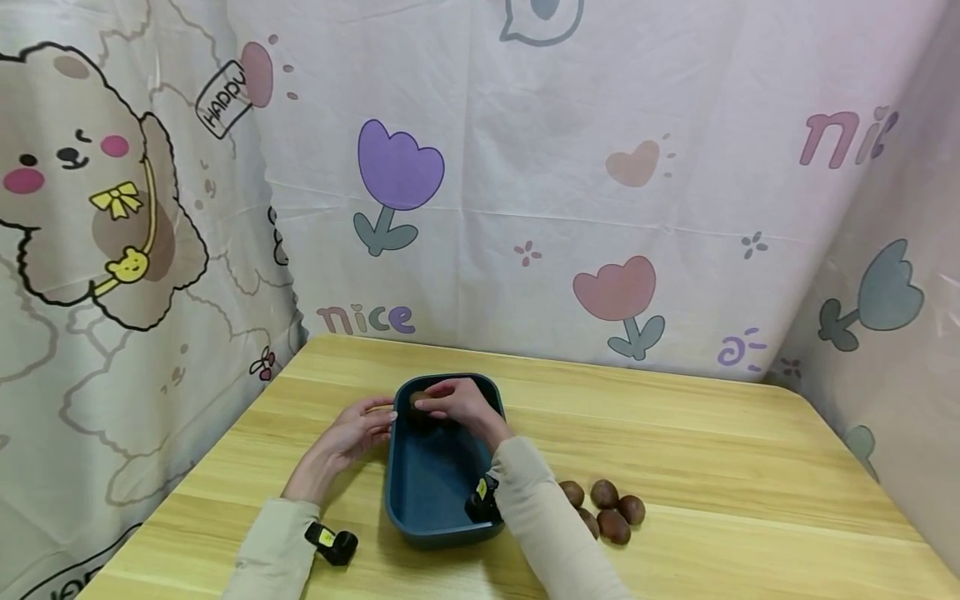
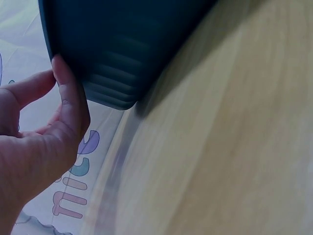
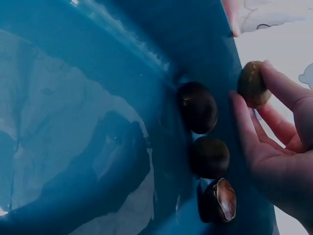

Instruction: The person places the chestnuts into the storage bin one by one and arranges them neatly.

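Note:
A deep, dark blue-green rectangular box (image 1: 442, 479) with rounded corners stands on the table. My left hand (image 1: 363, 429) is at its left side, with fairly straight fingers (image 2: 71, 98) touching the outer wall at the rim. Over the far end of the box, my right hand (image 1: 461, 404) pinches a round brown fruit (image 3: 253, 84) between thumb and fingertips. Along the inner far wall, below that hand, lie three more dark fruits (image 3: 209, 156) in a row. The nearest of these in the right wrist view shows a pale reddish patch (image 3: 226, 198).
Several round brown fruits (image 1: 614, 527) lie together on the wooden table (image 1: 712, 467), right of the box and beside the right sleeve (image 1: 547, 517). A printed cloth (image 1: 487, 208) hangs behind the table and along both sides. Each wrist wears a small black camera (image 1: 333, 543).

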A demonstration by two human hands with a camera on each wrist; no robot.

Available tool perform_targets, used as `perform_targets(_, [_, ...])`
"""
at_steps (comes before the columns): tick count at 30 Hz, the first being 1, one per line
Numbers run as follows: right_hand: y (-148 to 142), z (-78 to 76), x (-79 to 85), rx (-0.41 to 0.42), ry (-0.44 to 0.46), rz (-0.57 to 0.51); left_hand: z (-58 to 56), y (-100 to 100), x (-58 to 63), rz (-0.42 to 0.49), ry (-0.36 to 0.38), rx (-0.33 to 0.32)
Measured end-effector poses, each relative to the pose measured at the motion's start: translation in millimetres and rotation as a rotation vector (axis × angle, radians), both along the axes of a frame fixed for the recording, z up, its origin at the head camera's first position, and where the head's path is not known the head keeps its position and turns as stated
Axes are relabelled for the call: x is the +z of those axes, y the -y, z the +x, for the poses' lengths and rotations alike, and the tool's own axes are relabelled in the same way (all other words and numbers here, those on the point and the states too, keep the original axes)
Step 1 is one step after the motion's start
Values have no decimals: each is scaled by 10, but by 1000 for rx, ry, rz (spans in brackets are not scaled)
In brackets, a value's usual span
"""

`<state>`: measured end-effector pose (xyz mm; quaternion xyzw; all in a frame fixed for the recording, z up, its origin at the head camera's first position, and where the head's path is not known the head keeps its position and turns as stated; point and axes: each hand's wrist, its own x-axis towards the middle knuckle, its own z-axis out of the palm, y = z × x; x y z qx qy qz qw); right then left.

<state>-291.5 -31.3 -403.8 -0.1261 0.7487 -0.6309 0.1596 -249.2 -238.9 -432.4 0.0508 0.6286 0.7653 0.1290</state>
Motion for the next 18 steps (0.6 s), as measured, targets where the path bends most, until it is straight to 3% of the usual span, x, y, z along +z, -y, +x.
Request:
perform_targets(6, [56, 41, -21, 51, 4, 101, 10, 21, -3, -4, 1, 6])
perform_targets(12, [99, 59, -57, 102, -71, 235, 13, 22, -11, -22, -5, 15])
perform_targets(18, [128, 64, -74, 119, -82, 262, -7, 14, -23, -20, 1, 16])
